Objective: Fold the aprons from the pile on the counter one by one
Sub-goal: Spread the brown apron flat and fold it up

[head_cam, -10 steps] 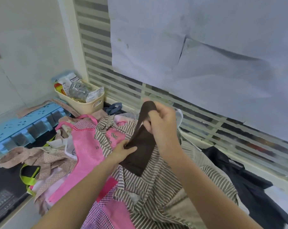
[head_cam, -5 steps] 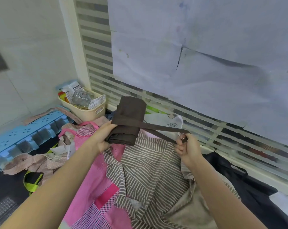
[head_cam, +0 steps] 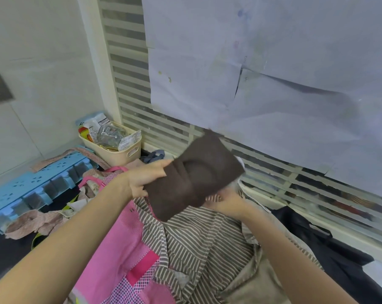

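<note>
A dark brown apron [head_cam: 196, 178], folded into a thick bundle, is held up over the pile, tilted with its far end higher. My left hand [head_cam: 146, 178] grips its left side, thumb on top. My right hand [head_cam: 229, 205] is under the bundle's lower right edge, its fingers mostly hidden behind the cloth; no strap shows. Below lies the pile: a brown-and-white striped apron [head_cam: 203, 244], a pink checked apron [head_cam: 119, 249] to its left and a black apron [head_cam: 317, 242] to its right.
A beige basket [head_cam: 119, 154] of packets stands in the back corner. A blue plastic crate [head_cam: 32, 189] lies at the left with floral fabric [head_cam: 43, 220] in front of it. Slatted window blinds with taped paper sheets [head_cam: 273, 84] run along the back.
The strap that my right hand pulled out to the right is no longer visible. My right hand has moved in under the bundle, and my left hand has lifted and tilted the bundle.
</note>
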The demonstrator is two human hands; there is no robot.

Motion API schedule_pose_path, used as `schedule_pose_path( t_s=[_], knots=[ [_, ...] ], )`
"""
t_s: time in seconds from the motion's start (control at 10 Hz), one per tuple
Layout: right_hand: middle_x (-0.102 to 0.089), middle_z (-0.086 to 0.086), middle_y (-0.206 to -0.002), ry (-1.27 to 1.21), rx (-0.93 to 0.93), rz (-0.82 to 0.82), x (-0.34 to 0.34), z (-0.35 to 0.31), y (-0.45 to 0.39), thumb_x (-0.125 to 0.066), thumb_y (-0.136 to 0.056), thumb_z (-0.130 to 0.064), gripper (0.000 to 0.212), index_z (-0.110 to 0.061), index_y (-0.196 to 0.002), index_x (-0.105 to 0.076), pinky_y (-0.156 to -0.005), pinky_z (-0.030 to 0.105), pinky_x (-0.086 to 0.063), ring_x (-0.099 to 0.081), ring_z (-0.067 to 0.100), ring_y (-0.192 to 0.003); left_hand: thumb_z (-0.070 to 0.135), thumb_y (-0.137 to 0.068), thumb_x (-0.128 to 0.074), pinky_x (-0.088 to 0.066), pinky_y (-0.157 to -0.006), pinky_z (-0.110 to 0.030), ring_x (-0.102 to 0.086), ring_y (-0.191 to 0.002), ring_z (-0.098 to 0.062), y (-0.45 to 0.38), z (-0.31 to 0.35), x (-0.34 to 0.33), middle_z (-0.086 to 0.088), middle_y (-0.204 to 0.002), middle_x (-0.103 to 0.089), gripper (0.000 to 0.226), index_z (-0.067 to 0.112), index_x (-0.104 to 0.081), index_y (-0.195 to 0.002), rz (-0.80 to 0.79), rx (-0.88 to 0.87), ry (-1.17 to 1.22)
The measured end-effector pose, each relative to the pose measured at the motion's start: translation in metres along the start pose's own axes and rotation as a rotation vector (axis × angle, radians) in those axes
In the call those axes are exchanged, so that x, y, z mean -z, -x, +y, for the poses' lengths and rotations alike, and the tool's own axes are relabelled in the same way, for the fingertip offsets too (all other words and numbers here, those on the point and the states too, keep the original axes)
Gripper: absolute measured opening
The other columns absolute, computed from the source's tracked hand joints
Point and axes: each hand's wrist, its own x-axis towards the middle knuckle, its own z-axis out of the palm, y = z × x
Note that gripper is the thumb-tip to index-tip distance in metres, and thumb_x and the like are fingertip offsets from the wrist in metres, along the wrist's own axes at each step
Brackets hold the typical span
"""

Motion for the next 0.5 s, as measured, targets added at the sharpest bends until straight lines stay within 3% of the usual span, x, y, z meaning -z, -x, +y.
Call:
schedule_pose_path(
  t_s=[0.1,0.2,0.3,0.4,0.5],
  knots=[
    [-0.072,0.011,-0.075,0.084,0.153,0.330,0.009,-0.013,0.026,-0.039,-0.096,-0.004,0.037,0.027,-0.115,-0.049,-0.067,0.028,-0.041,-0.069,0.005,-0.075,0.014,-0.074,-0.070,-0.054,-0.080,-0.027,-0.066,-0.090,-0.015,0.001,0.001,0.002,-0.007,-0.102,-0.069,0.042,0.007,-0.061,-0.114,-0.334,0.281,-0.366],
    [-0.066,0.013,-0.117,0.065,0.095,-0.019,0.003,-0.037,0.001,-0.038,-0.101,-0.009,0.034,-0.003,-0.131,-0.052,-0.073,0.025,-0.040,-0.065,0.018,-0.091,0.016,-0.081,-0.062,-0.048,-0.097,-0.040,-0.064,-0.095,-0.019,-0.002,0.002,-0.002,-0.008,-0.108,-0.066,0.030,0.014,-0.064,-0.111,-0.530,0.410,-0.552],
    [-0.063,-0.016,-0.055,0.049,0.246,0.062,0.000,-0.030,-0.022,-0.049,-0.097,-0.012,0.031,-0.017,-0.127,-0.058,-0.044,0.015,-0.037,-0.042,0.002,-0.036,0.010,-0.091,-0.058,-0.044,-0.102,-0.044,-0.061,-0.105,-0.026,-0.004,0.004,-0.006,-0.010,-0.111,-0.065,0.022,0.017,-0.064,-0.111,-0.527,0.365,-0.645],
    [-0.056,-0.005,-0.044,-0.222,0.137,0.058,-0.006,-0.039,-0.013,-0.057,-0.092,-0.008,0.035,-0.011,-0.127,-0.057,-0.037,0.014,-0.033,-0.041,0.003,-0.034,0.008,-0.093,-0.054,-0.047,-0.099,-0.038,-0.061,-0.108,-0.023,-0.005,0.005,-0.014,-0.008,-0.120,-0.063,0.030,0.019,-0.060,-0.121,-0.538,0.305,-0.725],
    [-0.071,0.014,-0.079,-0.598,0.088,0.000,-0.003,-0.041,-0.020,-0.056,-0.091,-0.002,0.029,0.004,-0.119,-0.059,-0.053,0.017,-0.053,-0.063,0.013,-0.056,0.003,-0.092,-0.055,-0.045,-0.091,-0.017,-0.061,-0.094,0.003,-0.004,0.003,-0.025,0.005,-0.113,-0.063,0.035,0.020,-0.059,-0.122,-0.571,0.218,-0.854]
  ],
)
